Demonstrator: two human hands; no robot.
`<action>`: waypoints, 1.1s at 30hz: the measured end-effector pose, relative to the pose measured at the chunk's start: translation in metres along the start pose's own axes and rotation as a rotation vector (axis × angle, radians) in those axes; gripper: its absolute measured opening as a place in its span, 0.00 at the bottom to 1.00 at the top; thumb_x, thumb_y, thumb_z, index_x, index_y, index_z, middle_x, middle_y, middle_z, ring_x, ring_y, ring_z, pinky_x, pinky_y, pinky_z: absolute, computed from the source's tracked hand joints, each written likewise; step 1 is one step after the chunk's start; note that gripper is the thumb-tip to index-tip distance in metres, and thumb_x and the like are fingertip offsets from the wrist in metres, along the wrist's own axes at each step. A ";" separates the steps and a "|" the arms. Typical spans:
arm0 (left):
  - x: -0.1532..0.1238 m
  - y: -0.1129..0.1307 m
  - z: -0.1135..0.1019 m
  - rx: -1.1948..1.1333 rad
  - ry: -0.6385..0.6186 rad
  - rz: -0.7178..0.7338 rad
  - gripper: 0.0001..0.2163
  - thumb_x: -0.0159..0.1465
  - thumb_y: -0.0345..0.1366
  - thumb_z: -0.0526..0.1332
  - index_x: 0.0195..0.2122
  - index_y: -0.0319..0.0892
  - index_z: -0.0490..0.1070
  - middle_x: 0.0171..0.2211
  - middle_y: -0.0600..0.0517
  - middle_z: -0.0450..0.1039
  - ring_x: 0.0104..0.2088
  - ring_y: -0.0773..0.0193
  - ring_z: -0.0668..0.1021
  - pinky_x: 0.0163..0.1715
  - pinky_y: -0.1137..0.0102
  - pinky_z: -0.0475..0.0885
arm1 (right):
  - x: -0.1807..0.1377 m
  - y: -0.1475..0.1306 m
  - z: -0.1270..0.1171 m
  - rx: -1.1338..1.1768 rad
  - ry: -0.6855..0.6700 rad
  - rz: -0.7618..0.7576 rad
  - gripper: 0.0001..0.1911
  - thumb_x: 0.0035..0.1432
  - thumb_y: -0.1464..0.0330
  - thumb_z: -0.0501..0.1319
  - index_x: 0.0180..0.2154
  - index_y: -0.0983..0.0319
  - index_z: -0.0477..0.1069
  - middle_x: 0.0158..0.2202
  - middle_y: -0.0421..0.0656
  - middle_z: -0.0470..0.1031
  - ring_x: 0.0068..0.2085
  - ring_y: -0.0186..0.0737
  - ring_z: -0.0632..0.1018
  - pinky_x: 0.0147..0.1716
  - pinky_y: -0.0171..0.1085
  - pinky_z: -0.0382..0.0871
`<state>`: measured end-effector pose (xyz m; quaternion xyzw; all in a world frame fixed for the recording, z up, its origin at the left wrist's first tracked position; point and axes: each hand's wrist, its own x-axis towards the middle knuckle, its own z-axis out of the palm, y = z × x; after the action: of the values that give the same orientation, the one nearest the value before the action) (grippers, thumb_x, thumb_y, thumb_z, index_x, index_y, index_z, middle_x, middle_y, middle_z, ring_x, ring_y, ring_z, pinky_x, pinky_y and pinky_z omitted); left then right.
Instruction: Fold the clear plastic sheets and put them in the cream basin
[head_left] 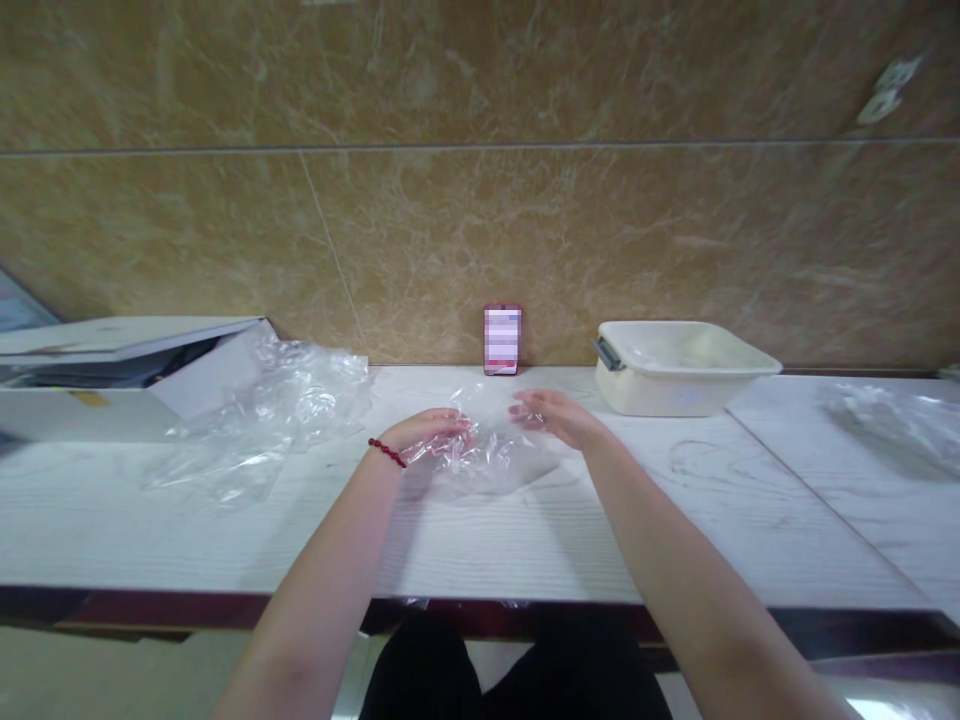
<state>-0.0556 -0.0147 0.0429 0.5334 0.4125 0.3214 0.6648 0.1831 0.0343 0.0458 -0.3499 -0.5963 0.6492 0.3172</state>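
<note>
A clear plastic bag [491, 455] lies crumpled on the white table [480, 540] in front of me. My left hand [431, 432], with a red bead bracelet at the wrist, has its fingers curled onto the bag's left side. Over the bag's upper right part, my right hand [555, 415] touches the film with its fingers bent and slightly apart. Both hands are close together at the table's middle.
A heap of clear plastic bags [262, 420] lies at the left beside an open white cardboard box [97, 380]. A phone [502, 340] leans against the tan tiled wall. A cream plastic basin [679, 365] stands at the right, more plastic film [892, 420] beyond it.
</note>
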 end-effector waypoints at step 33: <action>-0.001 0.006 0.011 1.084 0.376 0.547 0.13 0.58 0.40 0.51 0.39 0.44 0.71 0.41 0.51 0.71 0.47 0.64 0.68 0.51 0.66 0.58 | -0.071 0.011 0.020 -0.858 0.313 -0.429 0.13 0.52 0.64 0.50 0.36 0.58 0.70 0.38 0.41 0.72 0.42 0.37 0.71 0.45 0.38 0.61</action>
<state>-0.0466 -0.0192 0.0502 0.8147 0.4753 0.3133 0.1103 0.2062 -0.0363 0.0411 -0.4117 -0.8131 0.2053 0.3567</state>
